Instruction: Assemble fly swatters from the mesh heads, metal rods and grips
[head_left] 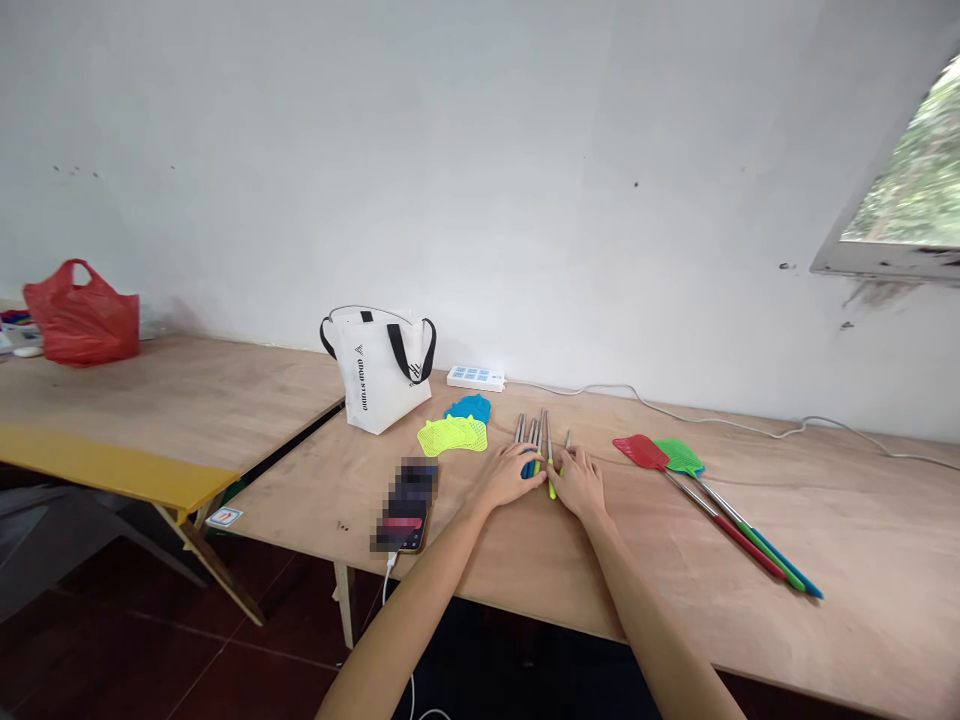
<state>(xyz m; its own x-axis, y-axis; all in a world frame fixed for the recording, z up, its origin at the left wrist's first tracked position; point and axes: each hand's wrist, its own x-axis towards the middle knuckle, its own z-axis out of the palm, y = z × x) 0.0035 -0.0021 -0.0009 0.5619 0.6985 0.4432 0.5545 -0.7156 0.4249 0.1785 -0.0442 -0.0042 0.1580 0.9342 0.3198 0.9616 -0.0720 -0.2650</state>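
Note:
My left hand (513, 476) is closed over a row of fly swatter handles (520, 428), with metal rods pointing away from me and blue and lime grips partly showing. Its fingertips reach toward a lime-gripped handle (550, 452) lying between both hands. My right hand (582, 484) has its fingers curled over another handle, whose metal rod (568, 438) sticks out ahead; its grip is mostly hidden. Loose lime swatter heads (452, 434) and blue swatter heads (469, 408) lie to the left. On the right rest assembled swatters, with a red head (641, 451) and a green head (679, 456).
A phone (409, 508) with a charging cable lies near the front edge. Behind it stands a white tote bag (379, 375). A power strip (476, 378) sits by the wall, its cord (675, 410) running right. A red plastic bag (90, 320) is on the left table (210, 400).

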